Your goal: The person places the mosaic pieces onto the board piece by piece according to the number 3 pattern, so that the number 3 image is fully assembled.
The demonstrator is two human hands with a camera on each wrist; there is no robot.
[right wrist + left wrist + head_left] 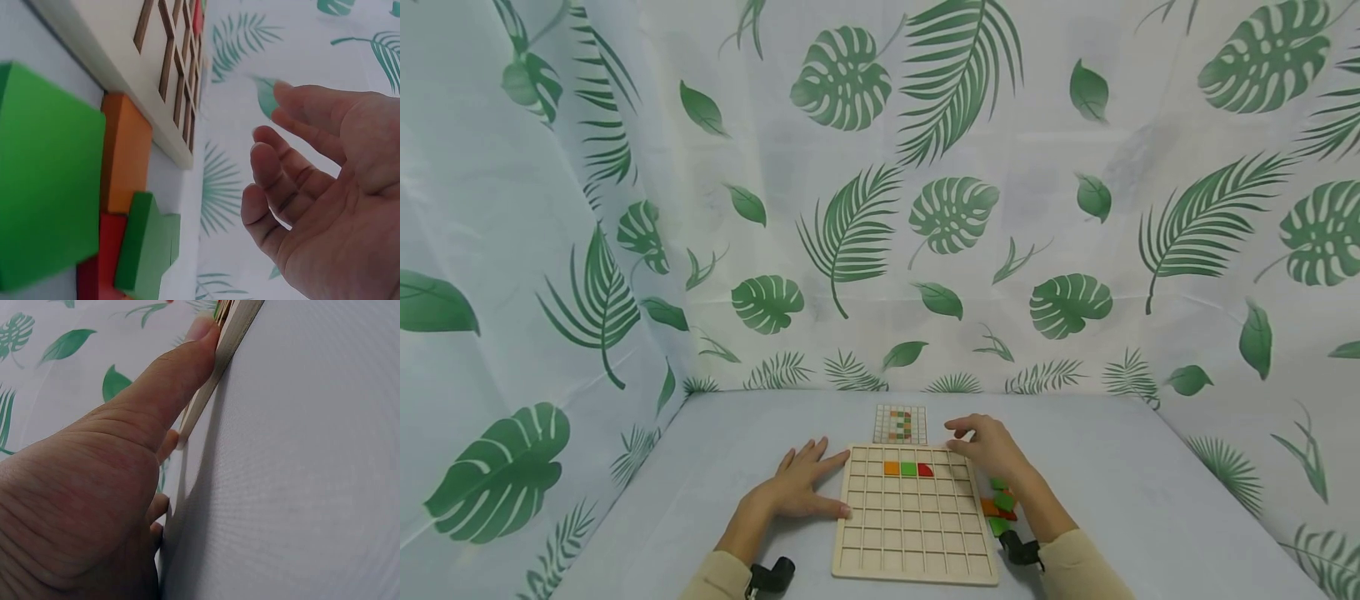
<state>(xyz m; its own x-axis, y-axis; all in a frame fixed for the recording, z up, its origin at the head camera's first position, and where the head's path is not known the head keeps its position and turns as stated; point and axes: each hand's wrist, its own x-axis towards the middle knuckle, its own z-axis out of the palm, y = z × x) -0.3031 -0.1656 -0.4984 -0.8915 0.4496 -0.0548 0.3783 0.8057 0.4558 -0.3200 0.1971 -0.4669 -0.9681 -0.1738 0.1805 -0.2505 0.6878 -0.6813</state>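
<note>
A pale wooden grid board (917, 525) lies flat on the table. In one row near its far edge sit an orange square tile (891, 468), a green square tile (908, 469) and a red tile with a rounded corner (925, 470). My left hand (797, 485) is spread beside the board, its thumb and index finger touching the left edge. Above the board's far right corner is my right hand (992, 448), fingers loosely bent; the right wrist view shows nothing held between them.
Behind the board lies a small pattern card (900, 425) with coloured squares. Loose green pieces (50, 175), an orange piece (125, 156) and a red piece (112, 250) are heaped along the board's right side, under my right forearm. A leaf-printed curtain (880, 250) stands behind the table.
</note>
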